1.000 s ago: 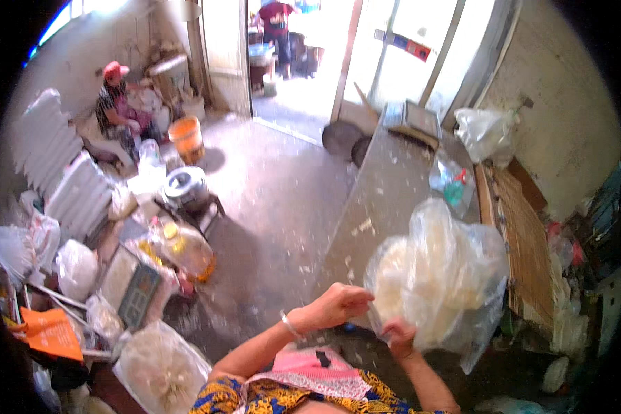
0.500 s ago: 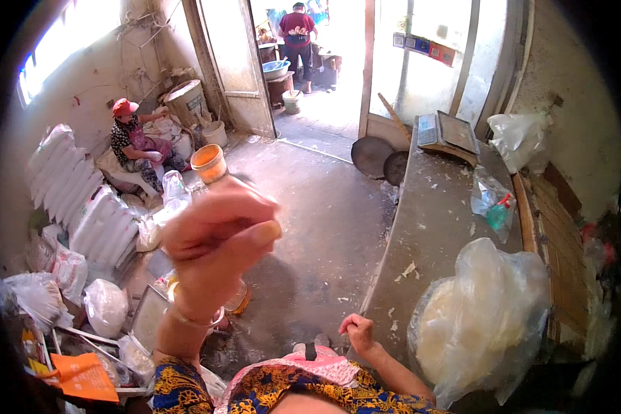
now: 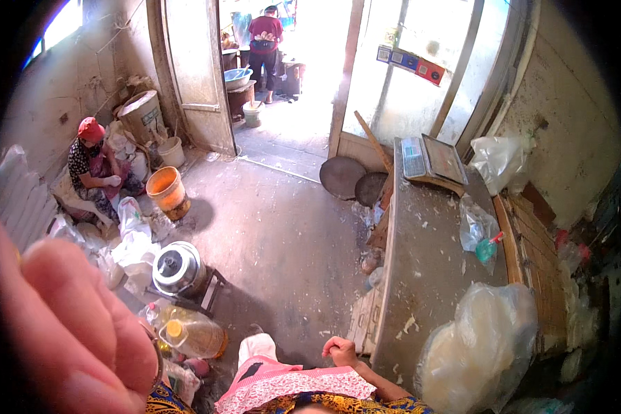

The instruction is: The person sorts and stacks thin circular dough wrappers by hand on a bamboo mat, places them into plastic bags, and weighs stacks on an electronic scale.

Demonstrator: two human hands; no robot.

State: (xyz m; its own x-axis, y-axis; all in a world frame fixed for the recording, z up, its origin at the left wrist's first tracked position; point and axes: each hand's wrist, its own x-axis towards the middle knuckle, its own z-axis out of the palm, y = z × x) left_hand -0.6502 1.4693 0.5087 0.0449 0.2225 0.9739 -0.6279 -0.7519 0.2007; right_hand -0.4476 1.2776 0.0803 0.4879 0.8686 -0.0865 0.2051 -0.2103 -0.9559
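My left hand is raised close to the view at the lower left, large and blurred, its fingers curled in. What it holds, if anything, is hidden. My right hand hangs by the near left edge of the grey table, loosely closed, with nothing showing in it. On that table, right of my right hand, lies a clear plastic bag with something pale inside. I wear a pink apron over a blue and yellow patterned garment. Just right of my left hand, an oil bottle with a yellow cap is on the floor.
A lidded metal pot sits on a dark stand, with an orange bucket beyond it. A person in a red hat sits among sacks at the left. Another person stands outside the doorway. A scale rests on the table's far end.
My left hand has moved left and nearer the view. The view has shifted, bringing the metal pot and oil bottle into sight. My right hand stays low by the table, loosely closed.
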